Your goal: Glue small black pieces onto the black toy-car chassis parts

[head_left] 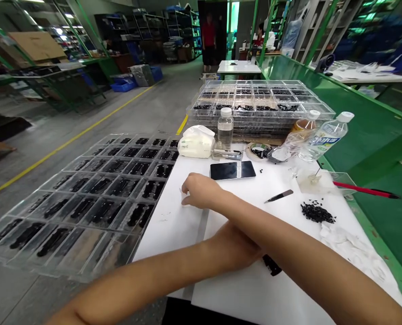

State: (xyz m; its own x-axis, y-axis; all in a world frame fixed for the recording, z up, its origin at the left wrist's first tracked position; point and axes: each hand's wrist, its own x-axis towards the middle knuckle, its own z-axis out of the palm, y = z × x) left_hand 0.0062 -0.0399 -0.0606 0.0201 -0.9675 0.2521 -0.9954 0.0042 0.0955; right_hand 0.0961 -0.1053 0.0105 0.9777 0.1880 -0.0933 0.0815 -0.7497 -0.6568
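My two forearms cross over the white table, the right one on top. My right hand is near the table's left edge, thumb and fingers curled towards each other. A small pale sliver shows at the fingertips, too faint to name. Beneath the right forearm, my left hand has its fingers hidden. A black part sticks out just beyond it; whether the hand grips it I cannot tell. Tweezers and a pile of small black pieces lie to the right.
Left of the table, a clear compartment tray holds black parts. Behind stand a phone, a tissue pack, bottles, a tape roll and stacked trays. A red pen and crumpled tissue are at right.
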